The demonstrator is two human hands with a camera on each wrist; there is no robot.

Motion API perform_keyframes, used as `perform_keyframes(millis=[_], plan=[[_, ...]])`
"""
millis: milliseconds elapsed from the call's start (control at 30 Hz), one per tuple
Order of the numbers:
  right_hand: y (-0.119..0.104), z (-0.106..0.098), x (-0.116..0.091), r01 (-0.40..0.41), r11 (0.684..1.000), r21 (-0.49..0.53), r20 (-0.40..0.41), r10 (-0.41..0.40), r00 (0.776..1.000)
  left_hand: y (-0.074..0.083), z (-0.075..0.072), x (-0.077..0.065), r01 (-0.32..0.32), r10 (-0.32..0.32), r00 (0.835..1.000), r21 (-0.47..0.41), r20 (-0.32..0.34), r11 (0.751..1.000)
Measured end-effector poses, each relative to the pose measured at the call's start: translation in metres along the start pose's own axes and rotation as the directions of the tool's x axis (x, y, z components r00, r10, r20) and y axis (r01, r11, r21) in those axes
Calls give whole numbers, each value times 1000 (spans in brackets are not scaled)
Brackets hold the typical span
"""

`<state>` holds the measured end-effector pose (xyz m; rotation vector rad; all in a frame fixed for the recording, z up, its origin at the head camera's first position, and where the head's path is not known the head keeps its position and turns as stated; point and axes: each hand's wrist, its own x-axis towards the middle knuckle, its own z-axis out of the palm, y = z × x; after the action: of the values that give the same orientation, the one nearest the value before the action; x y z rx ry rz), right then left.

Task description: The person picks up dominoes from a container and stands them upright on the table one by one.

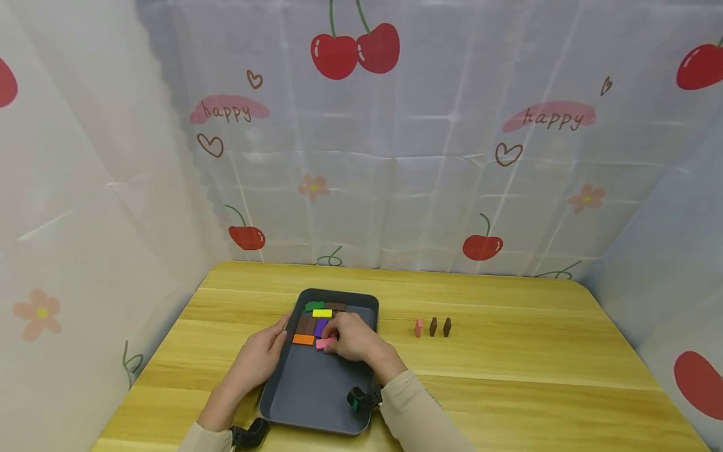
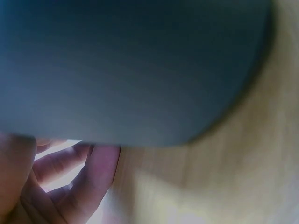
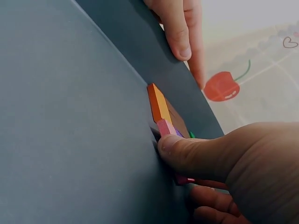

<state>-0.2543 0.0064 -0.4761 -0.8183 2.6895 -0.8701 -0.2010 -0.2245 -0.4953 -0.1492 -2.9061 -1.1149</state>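
Note:
A dark grey tray lies on the table, its far half holding several coloured blocks. Low in that group, my right hand pinches a pink block beside an orange block. The right wrist view has the thumb pressed on the pink block; the other fingertips are partly hidden. My left hand grips the tray's left rim, thumb over the wall and fingers outside. Purple, yellow, green and brown blocks lie beyond the pink one.
Right of the tray, a pink block and two dark brown blocks stand upright in a row on the wooden table. A printed curtain hangs behind the table and along both sides.

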Motion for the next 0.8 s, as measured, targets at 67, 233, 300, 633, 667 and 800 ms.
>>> perform_keyframes(millis=[67,233,300,633,667,800], plan=[[-1,-1,-1,6,1000,-3,-5,-6,1000,0,0,0,1,-1,1000,-3,1,1000],[-3,-4,-2,-9,1000,16,-13,9,1000,2,0,0,2,-2,1000,-18,-1,1000],[-3,-5,-3,-14,1000,25,-17,14,1000,2,0,0,1,-1,1000,-20,-5,1000],[-5,-14,-13,27,999,41,-67,-24,997,5,-1,-2,-4,4,1000,-7,-11,1000],[-4,-14,-15,31,998,50,-72,-27,997,4,-1,-2,-2,2,1000,-4,-11,1000],[-2,-17,-22,28,996,86,-86,-20,996,4,-1,-3,-3,3,1000,-1,-11,1000]])
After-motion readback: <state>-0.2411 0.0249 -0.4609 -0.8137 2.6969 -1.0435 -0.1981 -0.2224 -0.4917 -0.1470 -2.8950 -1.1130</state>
